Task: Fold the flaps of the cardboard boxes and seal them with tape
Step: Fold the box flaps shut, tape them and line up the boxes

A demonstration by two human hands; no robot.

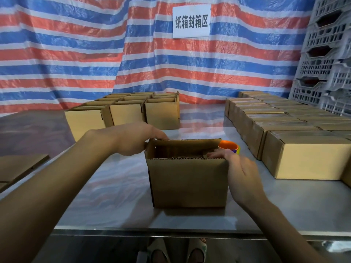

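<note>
table: shiny metal top point(117, 186), its near edge running across the bottom of the view
centre front: one open box point(188, 183), upright, its long flaps standing up
behind its far right corner: orange-rimmed tape roll point(229, 145), partly hidden by the box
far left: cluster of open boxes point(125, 114), packed touching one another
right side: closed boxes point(307, 158) in touching rows, running from near to far

You are at a makeshift carton-packing station: a paper sign point(191, 21) reading 纸箱封箱区 hangs on a red, white and blue striped tarpaulin point(76, 54). The metal table point(123, 186) before you carries rows of open cartons point(125, 112) and closed cartons point(284, 128), with grey plastic crates point(326, 63) stacked at your right.
</note>
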